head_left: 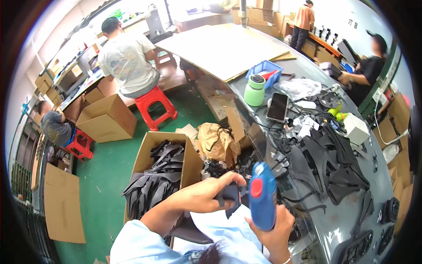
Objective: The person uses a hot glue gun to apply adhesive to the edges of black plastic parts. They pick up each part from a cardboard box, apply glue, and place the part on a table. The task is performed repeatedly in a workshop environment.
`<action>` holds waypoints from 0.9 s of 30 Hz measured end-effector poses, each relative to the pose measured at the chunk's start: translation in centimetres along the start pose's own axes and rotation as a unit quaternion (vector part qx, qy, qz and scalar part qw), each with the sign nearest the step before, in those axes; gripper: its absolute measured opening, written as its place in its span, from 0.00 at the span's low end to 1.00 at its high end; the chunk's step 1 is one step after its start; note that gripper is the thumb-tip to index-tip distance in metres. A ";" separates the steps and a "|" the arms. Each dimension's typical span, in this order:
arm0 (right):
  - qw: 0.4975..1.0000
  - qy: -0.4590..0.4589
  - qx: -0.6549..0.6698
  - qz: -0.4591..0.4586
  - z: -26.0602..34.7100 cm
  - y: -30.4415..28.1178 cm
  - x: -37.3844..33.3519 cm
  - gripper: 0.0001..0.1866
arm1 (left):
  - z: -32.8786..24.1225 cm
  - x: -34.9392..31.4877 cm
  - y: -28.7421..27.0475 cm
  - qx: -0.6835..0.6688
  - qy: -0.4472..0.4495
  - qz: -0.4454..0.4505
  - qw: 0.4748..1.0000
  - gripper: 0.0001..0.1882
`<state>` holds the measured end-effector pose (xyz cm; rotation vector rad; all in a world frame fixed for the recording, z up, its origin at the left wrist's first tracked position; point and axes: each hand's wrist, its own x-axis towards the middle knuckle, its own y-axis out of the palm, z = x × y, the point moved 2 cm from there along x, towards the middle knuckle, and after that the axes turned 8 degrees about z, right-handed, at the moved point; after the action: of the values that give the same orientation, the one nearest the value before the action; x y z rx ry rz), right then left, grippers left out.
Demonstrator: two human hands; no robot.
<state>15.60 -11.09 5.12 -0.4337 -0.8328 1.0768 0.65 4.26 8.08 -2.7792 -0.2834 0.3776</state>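
In my right hand [278, 231] is a blue handheld power tool [263, 198] with a red button, held upright with my fingers around its lower end. My left hand [204, 193] grips a small dark part [231, 196] just left of the tool; its exact kind is hard to make out. Whether the tool touches the part cannot be seen. A dark curved piece [191, 232] lies below my left forearm, near my lap. To the left stands an open cardboard box [190, 163] filled with black curved pieces [154, 189].
On the grey table [338, 220] at right lie black moulded pieces [325, 163], a phone [278, 107], a green bottle [254, 90], a blue bin [266, 71] and a white box [356, 129]. Several people work nearby. Red stools [154, 105] and cartons [107, 119] stand on the green floor.
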 end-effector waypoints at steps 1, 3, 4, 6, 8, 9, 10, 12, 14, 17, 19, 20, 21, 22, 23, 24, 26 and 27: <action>0.996 0.020 0.084 -0.010 -0.1 0.1 0.5 0.22 | 0.2 0.3 0.6 -0.039 0.009 0.062 0.997 0.28; 0.971 0.077 0.228 0.006 -0.3 0.5 1.7 0.21 | 1.1 1.3 2.4 -0.037 0.026 0.116 0.992 0.30; 0.952 0.107 0.286 0.029 -0.2 0.4 2.5 0.20 | 0.9 1.8 2.9 -0.036 0.028 0.133 0.990 0.31; 0.922 0.153 0.353 0.042 -0.7 0.0 2.5 0.20 | 2.5 2.7 3.8 -0.157 0.089 0.129 0.975 0.33; 0.910 0.178 0.374 0.015 -1.8 -0.5 2.4 0.20 | 4.4 2.2 4.6 -0.478 0.048 0.118 0.869 0.33; 0.887 0.198 0.417 -0.012 -1.8 -1.1 2.4 0.19 | 6.1 1.6 5.3 -0.508 0.036 0.102 0.855 0.33; 0.874 0.209 0.434 -0.063 -1.9 -1.2 2.5 0.17 | 6.3 1.6 5.9 -0.517 0.033 0.119 0.847 0.33; 0.838 0.223 0.474 -0.154 -1.4 -1.1 3.0 0.13 | 5.3 2.4 7.5 -0.425 0.143 0.025 0.893 0.38; 0.853 0.212 0.456 -0.139 -1.3 -0.7 3.1 0.15 | 5.3 3.4 10.1 -0.479 0.236 -0.064 0.843 0.42; 0.857 0.192 0.461 -0.125 -1.0 -0.4 2.8 0.15 | 4.3 3.9 9.8 -0.599 0.176 -0.202 0.755 0.28; 0.839 0.171 0.500 -0.130 -1.8 -0.4 2.8 0.13 | 4.4 3.7 9.1 -0.616 0.235 -0.181 0.730 0.23; 0.830 0.160 0.518 -0.133 -2.3 -0.4 2.8 0.12 | 4.3 3.6 9.0 -0.624 0.264 -0.169 0.716 0.21; 0.829 0.159 0.516 -0.147 -2.8 -0.5 2.9 0.11 | 4.0 3.3 9.0 -0.582 0.229 -0.211 0.751 0.18; 0.823 0.160 0.525 -0.146 -2.8 -0.6 3.1 0.11 | 4.1 3.2 9.1 -0.584 0.231 -0.216 0.748 0.18; 0.817 0.161 0.534 -0.146 -2.8 -0.6 3.3 0.11 | 4.2 3.1 9.2 -0.586 0.232 -0.220 0.745 0.18; 0.812 0.162 0.542 -0.145 -2.8 -0.6 3.4 0.12 | 4.3 3.0 9.3 -0.588 0.234 -0.223 0.742 0.18; 0.826 0.163 0.524 -0.130 -2.3 -0.3 3.6 0.12 | 4.4 3.1 9.4 -0.571 0.226 -0.234 0.754 0.18; 0.839 0.165 0.505 -0.115 -2.3 -0.2 3.4 0.12 | 4.4 3.1 9.4 -0.563 0.222 -0.240 0.759 0.18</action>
<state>18.26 -7.97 5.10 0.3721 0.0645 1.0253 3.70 -2.50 0.18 -3.5102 -1.4607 -0.8832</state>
